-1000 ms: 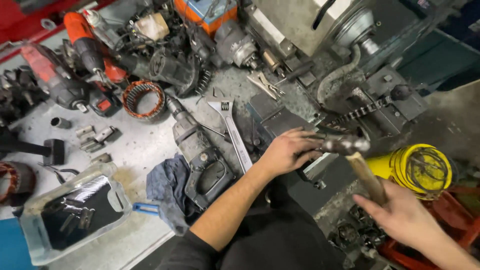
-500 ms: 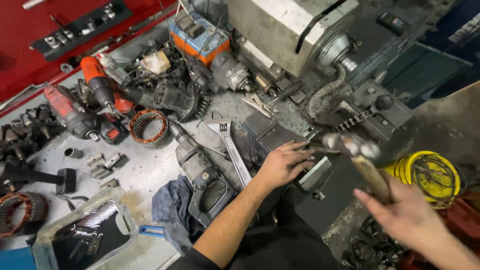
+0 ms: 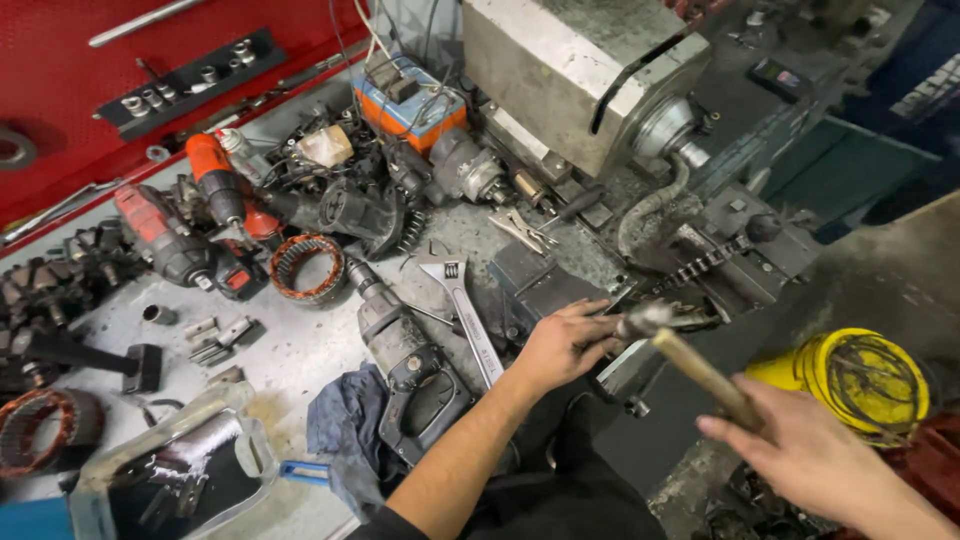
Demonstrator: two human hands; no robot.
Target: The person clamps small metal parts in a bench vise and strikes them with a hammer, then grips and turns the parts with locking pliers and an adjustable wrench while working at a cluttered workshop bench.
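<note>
Two hands work: the left hand [image 3: 565,345] pinches what looks like a small metal part (blurred), the right hand [image 3: 800,455] grips a hammer [image 3: 690,362].

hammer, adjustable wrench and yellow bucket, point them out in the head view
hammer [image 3: 700,372], head view, on the wooden handle above the right hand
adjustable wrench [image 3: 470,318], head view, on the shaft lying on the bench
yellow bucket [image 3: 868,378], head view, on its open top

Cluttered worktop [image 3: 290,365]: adjustable wrench [image 3: 466,316] lying at centre, grey power drill [image 3: 405,365] just beside it at nine o'clock, blue rag [image 3: 345,430] under that drill. Copper stator ring [image 3: 307,268] at ten o'clock, yellow bucket [image 3: 850,385] over at three.
</note>
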